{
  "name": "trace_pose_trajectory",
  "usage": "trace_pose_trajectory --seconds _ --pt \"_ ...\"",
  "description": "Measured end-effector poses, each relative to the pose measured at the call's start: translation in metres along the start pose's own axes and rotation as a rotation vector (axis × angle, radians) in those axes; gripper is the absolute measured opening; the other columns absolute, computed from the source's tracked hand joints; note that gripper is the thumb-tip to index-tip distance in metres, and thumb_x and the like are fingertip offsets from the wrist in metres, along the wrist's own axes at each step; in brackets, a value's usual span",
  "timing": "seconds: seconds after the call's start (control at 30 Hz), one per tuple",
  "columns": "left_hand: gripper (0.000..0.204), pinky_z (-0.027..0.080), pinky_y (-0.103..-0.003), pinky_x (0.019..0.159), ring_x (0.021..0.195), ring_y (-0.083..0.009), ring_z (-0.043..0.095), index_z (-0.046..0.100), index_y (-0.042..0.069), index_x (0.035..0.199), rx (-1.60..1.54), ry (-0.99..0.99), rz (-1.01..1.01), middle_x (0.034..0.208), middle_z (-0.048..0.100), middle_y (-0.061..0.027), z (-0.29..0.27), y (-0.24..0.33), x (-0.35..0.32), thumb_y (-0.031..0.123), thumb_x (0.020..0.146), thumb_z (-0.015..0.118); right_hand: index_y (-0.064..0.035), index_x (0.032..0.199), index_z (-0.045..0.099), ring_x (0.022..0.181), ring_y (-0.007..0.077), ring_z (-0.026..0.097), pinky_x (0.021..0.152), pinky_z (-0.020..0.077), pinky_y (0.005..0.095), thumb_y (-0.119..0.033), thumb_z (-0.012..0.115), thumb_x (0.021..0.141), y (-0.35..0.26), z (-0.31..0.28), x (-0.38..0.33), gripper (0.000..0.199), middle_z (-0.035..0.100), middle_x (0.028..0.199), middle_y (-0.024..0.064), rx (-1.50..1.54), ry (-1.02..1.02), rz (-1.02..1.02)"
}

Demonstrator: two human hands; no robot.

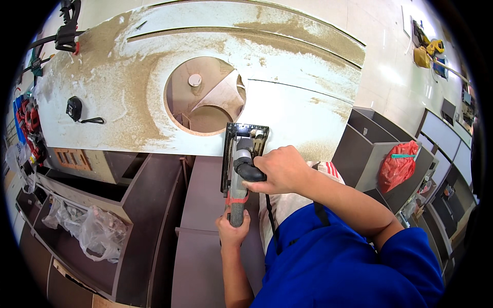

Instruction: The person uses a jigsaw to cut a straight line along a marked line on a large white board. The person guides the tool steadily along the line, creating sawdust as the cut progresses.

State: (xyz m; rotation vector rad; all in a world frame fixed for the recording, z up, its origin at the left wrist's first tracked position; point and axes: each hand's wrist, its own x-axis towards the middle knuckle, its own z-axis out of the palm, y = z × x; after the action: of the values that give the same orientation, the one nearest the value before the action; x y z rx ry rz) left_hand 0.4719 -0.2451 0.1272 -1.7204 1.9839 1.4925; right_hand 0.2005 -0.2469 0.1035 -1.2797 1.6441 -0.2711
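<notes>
Both my hands hold a grey handheld power saw (239,179) with a flat black base plate and a red band round its body. My right hand (282,168) is closed round the black handle on its upper part. Lower down, my left hand (233,230) wraps the grey rear end. The saw's front reaches over the near edge of a white board (298,115), just right of a large round hole (205,96) cut in it. The blade is hidden from this view. Brown sawdust (138,92) and long straight cuts mark the board.
A black tape measure (75,109) lies on the board's left side; a black clamp (67,33) grips its far left corner. Dark cabinet boxes (164,215) stand below, one holding clear plastic bags (97,233). A red bag (398,167) hangs on a cabinet at right.
</notes>
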Motion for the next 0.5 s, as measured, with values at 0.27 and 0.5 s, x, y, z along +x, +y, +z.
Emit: trace_pose_trajectory --seconds 0.27,0.5 --pt "0.019 0.050 -0.037 0.053 0.049 -0.0246 0.063 0.066 0.001 0.083 -0.025 -0.001 -0.039 0.057 0.059 -0.0111 0.0014 -0.0005 -0.0004 0.015 0.081 0.078 -0.0084 0.070 0.063 0.054 0.0365 0.063 0.051 0.0477 0.0456 -0.064 0.067 0.084 0.0006 -0.0011 0.0016 0.058 0.061 0.056 0.0129 -0.005 -0.021 0.002" --pt "0.020 0.050 -0.037 0.053 0.048 -0.0235 0.062 0.066 0.001 0.082 -0.014 0.008 -0.027 0.056 0.059 -0.0109 0.0022 0.0003 0.0004 0.016 0.081 0.078 -0.0080 0.068 0.062 0.053 0.0361 0.063 0.050 0.0479 0.0454 -0.065 0.066 0.084 0.0017 -0.0008 0.0012 0.059 0.060 0.056 0.0131 -0.012 0.002 -0.009"
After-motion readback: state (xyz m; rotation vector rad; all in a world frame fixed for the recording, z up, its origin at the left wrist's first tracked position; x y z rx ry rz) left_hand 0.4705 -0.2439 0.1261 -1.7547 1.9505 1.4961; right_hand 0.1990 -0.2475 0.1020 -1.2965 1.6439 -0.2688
